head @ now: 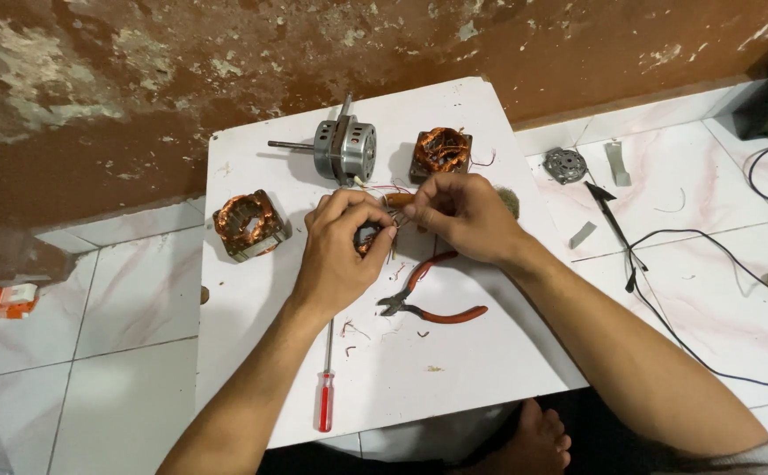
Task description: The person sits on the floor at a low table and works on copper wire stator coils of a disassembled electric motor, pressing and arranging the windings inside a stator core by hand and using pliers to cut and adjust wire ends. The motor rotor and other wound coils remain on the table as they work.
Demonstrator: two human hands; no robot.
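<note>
Over the middle of a low white table (252, 158), my left hand (340, 255) is closed around a small copper-wound motor stator (368, 237), mostly hidden in its fingers. My right hand (463, 215) meets it from the right, pinching thin wires and a small orange-brown piece (399, 200) at the stator's top. Red-handled cutting pliers (432, 303) lie just below my hands. A red-handled screwdriver (325, 387) lies near the front edge.
A grey fan motor with shaft (342, 148) and a copper-wound stator (441, 151) sit at the back, another stator (248, 224) at the left. On the tiled floor to the right lie a metal motor cap (565, 164), black cables (709, 255) and tweezers (613, 215). My foot (533, 440) shows below the table.
</note>
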